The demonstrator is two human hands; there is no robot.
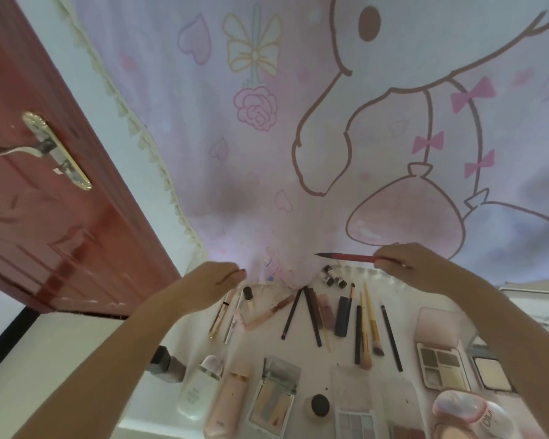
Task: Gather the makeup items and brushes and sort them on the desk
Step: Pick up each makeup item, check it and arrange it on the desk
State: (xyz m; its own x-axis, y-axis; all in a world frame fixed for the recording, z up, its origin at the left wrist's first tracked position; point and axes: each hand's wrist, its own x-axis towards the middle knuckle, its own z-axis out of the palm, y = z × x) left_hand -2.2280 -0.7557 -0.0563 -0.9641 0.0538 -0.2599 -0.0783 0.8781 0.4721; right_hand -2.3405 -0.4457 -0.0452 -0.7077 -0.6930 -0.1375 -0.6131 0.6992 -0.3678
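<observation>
Two bare hands reached out over the far edge of the white table (159,394), close to a pink cartoon-print curtain (267,137) that hung behind it. The right hand (403,264) had its grip clamped on a red eyeliner pen (346,256), pinching it near the rear end so that the dark tip pointed left, above the table and in front of the curtain. The left hand (217,282) hovered near the curtain's lower hem with its fingers loosely curled and its grip on nothing. Below the hands, a row of slim items lay side by side on the table: a gold tube (216,321), a pink lip pencil (268,313), several dark pencils (313,318) and yellow-handled brushes (370,321). Nearer the camera lay a white bottle (198,391), a peach tube (227,403), an open eyeshadow palette (439,364), a compact with a mirror (274,397) and a pale powder compact (492,373). A red door (54,198) with a brass handle (45,150) stood at the left.
</observation>
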